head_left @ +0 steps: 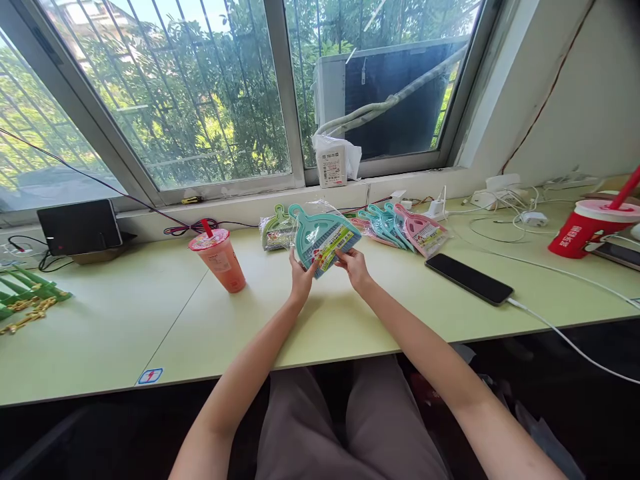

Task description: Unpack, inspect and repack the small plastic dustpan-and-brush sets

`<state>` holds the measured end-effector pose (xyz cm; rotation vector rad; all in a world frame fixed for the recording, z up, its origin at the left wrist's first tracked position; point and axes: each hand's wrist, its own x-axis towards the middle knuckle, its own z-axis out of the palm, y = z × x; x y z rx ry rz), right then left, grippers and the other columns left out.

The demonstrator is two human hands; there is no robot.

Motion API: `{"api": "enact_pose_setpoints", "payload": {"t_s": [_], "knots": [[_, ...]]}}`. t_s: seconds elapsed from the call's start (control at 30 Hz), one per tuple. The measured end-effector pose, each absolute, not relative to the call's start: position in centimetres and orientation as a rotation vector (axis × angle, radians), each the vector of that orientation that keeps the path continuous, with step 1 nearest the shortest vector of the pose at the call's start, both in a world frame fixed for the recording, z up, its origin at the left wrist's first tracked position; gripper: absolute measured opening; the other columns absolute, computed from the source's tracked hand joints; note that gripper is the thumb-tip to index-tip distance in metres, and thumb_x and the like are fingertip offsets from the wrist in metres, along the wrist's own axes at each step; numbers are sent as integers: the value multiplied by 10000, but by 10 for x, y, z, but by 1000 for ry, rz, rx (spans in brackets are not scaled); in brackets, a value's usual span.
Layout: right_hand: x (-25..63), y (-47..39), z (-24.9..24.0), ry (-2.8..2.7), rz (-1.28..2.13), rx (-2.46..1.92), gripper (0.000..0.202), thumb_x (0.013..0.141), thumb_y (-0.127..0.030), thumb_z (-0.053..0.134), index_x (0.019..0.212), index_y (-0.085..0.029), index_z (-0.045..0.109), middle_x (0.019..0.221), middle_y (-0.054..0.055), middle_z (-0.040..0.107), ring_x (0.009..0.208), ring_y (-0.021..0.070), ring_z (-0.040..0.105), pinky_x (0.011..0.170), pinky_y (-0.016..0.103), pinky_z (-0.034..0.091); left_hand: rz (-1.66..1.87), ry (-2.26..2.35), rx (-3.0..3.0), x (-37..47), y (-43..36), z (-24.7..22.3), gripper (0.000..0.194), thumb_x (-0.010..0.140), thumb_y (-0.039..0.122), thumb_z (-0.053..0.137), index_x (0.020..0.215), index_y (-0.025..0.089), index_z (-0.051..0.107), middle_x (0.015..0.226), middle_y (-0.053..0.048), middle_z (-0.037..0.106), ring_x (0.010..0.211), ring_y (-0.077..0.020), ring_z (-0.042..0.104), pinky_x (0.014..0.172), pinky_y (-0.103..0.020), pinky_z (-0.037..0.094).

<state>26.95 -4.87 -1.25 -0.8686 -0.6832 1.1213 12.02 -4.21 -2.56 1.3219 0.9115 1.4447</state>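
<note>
A teal mini dustpan set (317, 233) in clear plastic wrap, with a printed label, is held tilted above the table between both hands. My left hand (302, 279) grips its lower left edge, the thumb on the front. On the lower right edge, my right hand (354, 268) pinches the wrapper beside the label. Just behind it lies a green wrapped dustpan set (277, 232), partly hidden. To the right several similar packs overlap in a row, teal ones (385, 223) and a pink dustpan set (421, 230) at the near end.
A pink drink cup (220, 261) with a red straw stands at left, near a dark tablet (80, 229). Green and gold items (30, 300) lie far left. On the right are a charging phone (469, 278), white cables and a red cup (583, 228). A box (331, 165) sits on the windowsill.
</note>
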Motion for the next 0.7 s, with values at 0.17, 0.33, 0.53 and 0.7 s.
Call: {"api": "enact_pose_setpoints", "payload": {"t_s": [0.17, 0.33, 0.53, 0.7], "knots": [[264, -51, -15, -685, 1125, -859, 222, 606, -261, 834, 748, -150, 705, 775, 25, 711, 652, 117, 621, 564, 233, 535, 1538, 1128, 1379, 115, -37, -31, 951, 810, 549, 666, 1520, 172, 158, 1211, -139, 658, 1125, -250, 633, 954, -370, 493], [263, -53, -13, -660, 1108, -873, 231, 607, -272, 839, 738, -160, 685, 765, 16, 703, 648, 115, 617, 591, 244, 554, 1467, 1106, 1412, 118, -43, -26, 1002, 807, 596, 650, 1540, 210, 87, 1166, -125, 679, 923, -238, 693, 736, -342, 569], [266, -51, -14, -563, 1067, -847, 178, 638, -229, 813, 739, -166, 681, 792, 12, 702, 621, 95, 610, 634, 230, 580, 1160, 850, 1394, 122, -50, -19, 940, 793, 658, 620, 1493, 198, 193, 1099, -144, 708, 620, -177, 688, 597, -318, 561], [271, -47, -17, -522, 1020, -862, 166, 650, -224, 805, 733, -177, 670, 817, 11, 700, 645, 97, 624, 671, 227, 600, 822, 795, 1430, 120, -52, -22, 706, 858, 716, 453, 1316, 180, 478, 896, -136, 756, 633, -190, 687, 624, -309, 544]]}}
